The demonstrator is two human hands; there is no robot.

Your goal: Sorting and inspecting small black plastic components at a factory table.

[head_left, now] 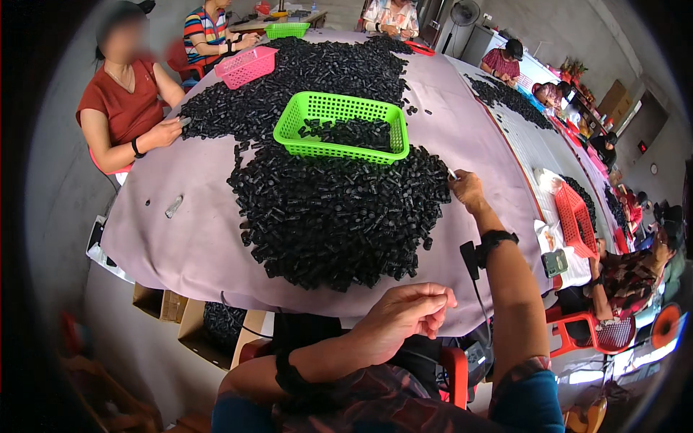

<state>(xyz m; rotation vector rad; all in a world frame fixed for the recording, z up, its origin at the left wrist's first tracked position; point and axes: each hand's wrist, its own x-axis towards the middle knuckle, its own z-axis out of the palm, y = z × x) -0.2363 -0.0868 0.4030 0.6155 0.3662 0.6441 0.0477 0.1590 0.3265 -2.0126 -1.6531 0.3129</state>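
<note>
A large heap of small black plastic parts (339, 224) lies on the pinkish cloth-covered table (188, 231) in front of me. At the right edge of this heap, my right hand (469, 191) pinches a small whitish piece (453, 175), too small to name. My left hand (408, 314) is held over the near table edge, its fingers curled together; whatever they hold, if anything, is hidden. Both my wrists wear black bands. Behind the heap stands a green plastic basket (289, 142), with more black parts inside.
A second heap (317, 76) spreads farther back, with a pink basket (245, 68) at its left. A clear plastic piece (173, 207) lies on the left. A person in a red top (119, 101) sits there. A red basket (575, 216) stands at right; cardboard boxes (191, 328) are below.
</note>
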